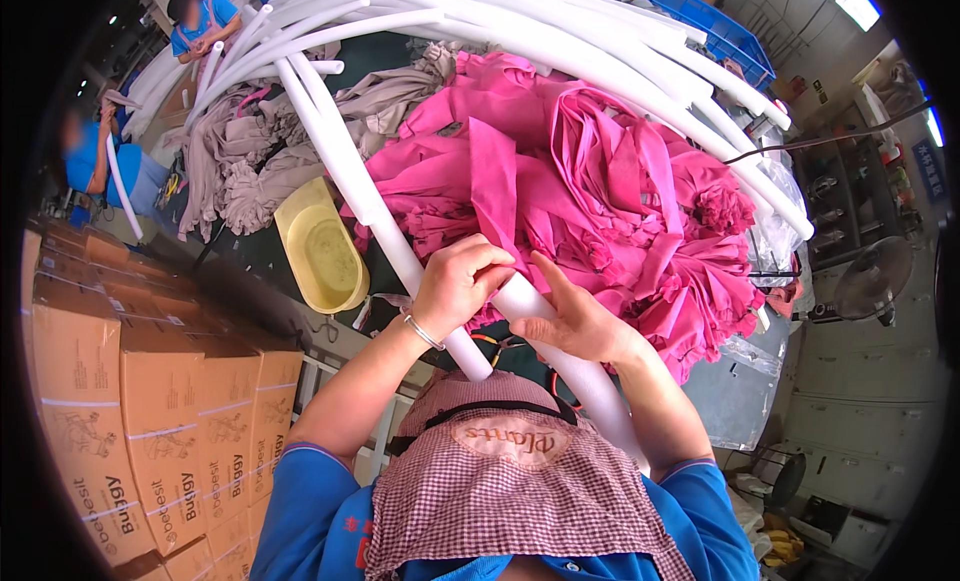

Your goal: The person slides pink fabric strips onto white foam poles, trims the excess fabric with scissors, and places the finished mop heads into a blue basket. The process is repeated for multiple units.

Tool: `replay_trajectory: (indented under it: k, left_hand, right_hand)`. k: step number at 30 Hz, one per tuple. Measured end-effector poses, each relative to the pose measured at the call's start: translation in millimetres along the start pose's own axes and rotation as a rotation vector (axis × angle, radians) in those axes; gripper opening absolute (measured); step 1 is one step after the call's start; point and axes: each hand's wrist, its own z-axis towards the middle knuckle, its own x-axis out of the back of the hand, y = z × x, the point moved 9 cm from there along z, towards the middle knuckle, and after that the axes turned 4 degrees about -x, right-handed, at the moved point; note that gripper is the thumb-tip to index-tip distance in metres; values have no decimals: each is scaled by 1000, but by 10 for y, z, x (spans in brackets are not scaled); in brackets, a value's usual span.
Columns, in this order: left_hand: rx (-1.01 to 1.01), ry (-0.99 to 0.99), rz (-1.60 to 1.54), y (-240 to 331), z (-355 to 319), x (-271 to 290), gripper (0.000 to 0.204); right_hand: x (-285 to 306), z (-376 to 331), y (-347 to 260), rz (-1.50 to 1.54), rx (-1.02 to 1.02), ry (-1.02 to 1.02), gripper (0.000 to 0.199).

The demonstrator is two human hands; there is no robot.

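A thick white foam tube (590, 384) runs from between my hands down under my right forearm. My left hand (455, 289) is closed, its bent fingers pinching at the tube's upper end; the fingertips are partly hidden. My right hand (577, 319) lies against the same tube with thumb and fingers stretched apart. A long, thinner white tube (350, 176) slants down the table and passes beneath my left wrist, its near end by my checked apron (500, 491). Just beyond my fingers is a large heap of pink fabric pieces (590, 181).
A yellow plastic tub (325, 246) stands left of the slanting tube. Grey-beige fabric (270, 151) and many white tubes (560, 41) lie farther back. Stacked cartons (160, 401) are at the left, a fan (872, 279) at the right. Two people (205, 26) are at the far left.
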Motion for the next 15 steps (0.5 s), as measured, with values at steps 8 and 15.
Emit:
replay_trajectory:
  k: [8, 15]
  left_hand:
    - [-116, -119, 36, -11, -119, -12, 21]
    - [-166, 67, 229, 200, -257, -21, 20]
  right_hand:
    - [-128, 264, 290, 388, -195, -62, 39]
    - [-116, 457, 445, 595, -199, 136, 42]
